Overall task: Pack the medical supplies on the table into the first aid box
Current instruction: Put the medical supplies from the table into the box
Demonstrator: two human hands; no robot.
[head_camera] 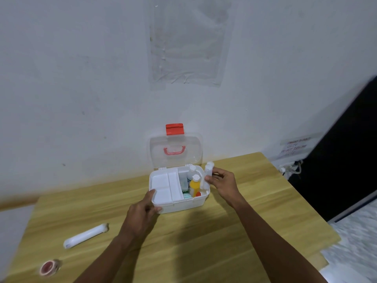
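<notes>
Right hand [221,183] grip holds a white tube [206,176] upright, fingers wrapped on its mid part, at the right wall of the box [183,207]; whether the tube's foot is inside the box or just outside the wall cannot be told. Left hand [142,213] grip pinches the box's near-left corner, thumb on the rim, fingers under or against the front wall.

Box sits at bench [204,242] centre, toward the far edge, close to the wall [81,78]. Clear lid [176,152] stands open, leaning back to the wall, red latch [174,129] on top, red handle [174,150] seen through it. White tray [166,187] fills the box's left part. Right part holds a yellow bottle [194,185] with white cap, upright, a white bottle [192,170] behind it, something teal [186,196] low at the front, a small red bit [198,194] beside the yellow bottle's base. Details down there blurred.

Second white tube [85,235] lies flat near the bench's left edge, well apart from the box. Tape roll [49,267], reddish core, at the near-left corner, blurred.

Paper notice [293,147] on the wall at right, text unreadable. Dark panel [346,150] beyond the bench's right edge.
</notes>
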